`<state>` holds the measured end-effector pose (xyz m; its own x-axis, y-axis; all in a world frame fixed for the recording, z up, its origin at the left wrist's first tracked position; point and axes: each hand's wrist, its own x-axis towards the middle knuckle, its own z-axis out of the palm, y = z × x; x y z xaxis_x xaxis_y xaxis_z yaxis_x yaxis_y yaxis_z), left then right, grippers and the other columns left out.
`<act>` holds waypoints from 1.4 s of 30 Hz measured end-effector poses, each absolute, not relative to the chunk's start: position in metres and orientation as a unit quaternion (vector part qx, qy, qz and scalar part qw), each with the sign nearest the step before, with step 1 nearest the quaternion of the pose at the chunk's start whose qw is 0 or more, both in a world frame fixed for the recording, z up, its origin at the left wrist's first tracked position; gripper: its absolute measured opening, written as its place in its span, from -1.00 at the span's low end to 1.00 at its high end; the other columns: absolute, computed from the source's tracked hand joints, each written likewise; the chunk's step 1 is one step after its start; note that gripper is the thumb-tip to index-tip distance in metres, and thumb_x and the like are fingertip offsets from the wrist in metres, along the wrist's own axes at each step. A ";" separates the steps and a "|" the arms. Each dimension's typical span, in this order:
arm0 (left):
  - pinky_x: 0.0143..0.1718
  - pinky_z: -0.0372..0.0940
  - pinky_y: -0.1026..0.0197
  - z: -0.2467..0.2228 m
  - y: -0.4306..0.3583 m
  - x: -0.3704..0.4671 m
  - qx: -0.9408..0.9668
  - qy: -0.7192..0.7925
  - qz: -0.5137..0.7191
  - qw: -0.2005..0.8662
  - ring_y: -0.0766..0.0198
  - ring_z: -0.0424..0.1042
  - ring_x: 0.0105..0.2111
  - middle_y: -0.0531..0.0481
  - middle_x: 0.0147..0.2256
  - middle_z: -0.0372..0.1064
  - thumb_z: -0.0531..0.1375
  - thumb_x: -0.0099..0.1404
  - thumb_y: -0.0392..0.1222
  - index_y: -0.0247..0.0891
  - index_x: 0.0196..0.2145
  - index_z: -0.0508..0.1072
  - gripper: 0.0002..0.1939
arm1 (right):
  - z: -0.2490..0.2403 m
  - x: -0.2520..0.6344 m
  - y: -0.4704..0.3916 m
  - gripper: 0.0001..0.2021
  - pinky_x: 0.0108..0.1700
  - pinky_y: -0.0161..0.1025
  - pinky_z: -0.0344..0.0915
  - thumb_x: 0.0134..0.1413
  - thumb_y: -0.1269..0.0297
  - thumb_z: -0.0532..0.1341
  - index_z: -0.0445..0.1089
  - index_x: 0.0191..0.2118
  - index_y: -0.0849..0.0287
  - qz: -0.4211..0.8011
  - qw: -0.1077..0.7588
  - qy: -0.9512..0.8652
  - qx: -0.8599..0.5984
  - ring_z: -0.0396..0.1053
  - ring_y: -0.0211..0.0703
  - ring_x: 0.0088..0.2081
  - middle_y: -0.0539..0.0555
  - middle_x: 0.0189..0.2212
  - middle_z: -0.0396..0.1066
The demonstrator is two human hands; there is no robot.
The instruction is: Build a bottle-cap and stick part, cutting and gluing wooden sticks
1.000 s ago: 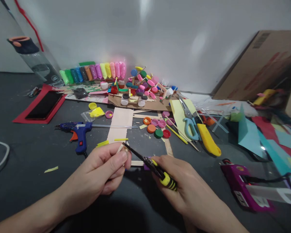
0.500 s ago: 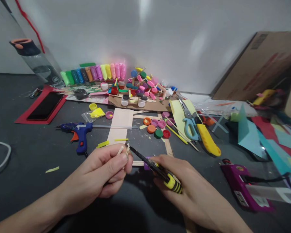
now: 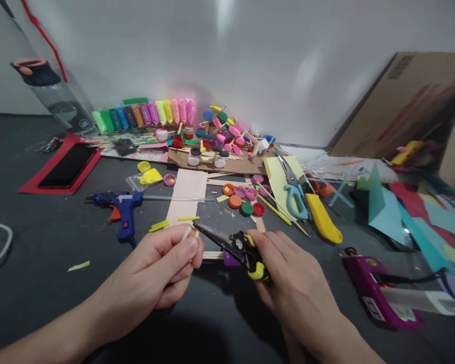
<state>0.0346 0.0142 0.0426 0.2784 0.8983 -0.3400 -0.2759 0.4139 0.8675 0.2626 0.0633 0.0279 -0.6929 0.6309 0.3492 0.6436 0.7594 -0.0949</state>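
Note:
Pinched between the thumb and fingers of my left hand point(image 3: 170, 263) are short pale wooden sticks point(image 3: 187, 233), their ends poking up. My right hand point(image 3: 293, 283) is wrapped round the black and yellow handles of pliers-like cutters point(image 3: 238, 243). The dark jaws point left, with the tip beside the stick ends; whether it touches them I cannot tell. Behind the cutters, pale sticks point(image 3: 212, 255) lie by a purple piece point(image 3: 231, 259) on the dark table.
A blue glue gun point(image 3: 126, 215) lies left, near a phone point(image 3: 66, 166) and a bottle point(image 3: 60, 96). Coloured caps point(image 3: 246, 209), scissors point(image 3: 296, 199) and a yellow cutter knife point(image 3: 323, 217) lie beyond my hands. A magenta device point(image 3: 379, 290) sits right.
My right hand has turned the cutters, so their jaws and pivot now show broadside. The view has shifted slightly. My left hand keeps its pinch on the sticks.

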 end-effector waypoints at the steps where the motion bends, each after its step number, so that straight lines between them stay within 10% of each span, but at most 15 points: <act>1: -0.69 -0.18 0.40 0.043 0.014 0.034 0.356 0.435 0.408 0.719 0.53 -0.19 -0.71 0.26 -0.64 -0.14 0.09 0.40 0.08 -0.23 -0.43 0.28 -0.64 | 0.028 0.263 0.063 -0.63 -0.32 -0.13 0.37 -0.05 0.56 0.07 0.29 -0.05 0.27 0.015 0.180 -0.920 -0.349 0.36 0.00 -0.33 0.17 -0.36 0.41; 8: -0.70 -0.19 0.41 0.041 0.013 0.032 0.348 0.420 0.417 0.727 0.53 -0.19 -0.70 0.25 -0.63 -0.13 0.10 0.40 0.05 -0.24 -0.43 0.31 -0.65 | 0.035 0.263 0.065 -0.73 -0.23 -0.16 0.36 0.05 0.48 0.13 0.30 -0.09 0.17 0.219 0.148 -0.888 -0.377 0.38 -0.05 -0.25 0.13 -0.26 0.42; 42: -0.72 -0.17 0.52 0.047 0.015 0.038 0.293 0.413 0.425 0.751 0.55 -0.15 -0.68 0.23 -0.60 -0.07 0.14 0.38 0.04 -0.23 -0.32 0.46 -0.71 | 0.033 0.269 0.067 -0.62 -0.22 -0.10 0.39 -0.06 0.52 0.10 0.35 -0.05 0.28 0.065 0.182 -0.913 -0.360 0.38 0.04 -0.23 0.21 -0.27 0.41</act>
<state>0.0378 0.0147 0.0475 0.2985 0.8793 -0.3711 -0.3952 0.4678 0.7906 0.2688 0.0666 0.0330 -0.6749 0.6804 0.2858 0.6329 0.7328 -0.2500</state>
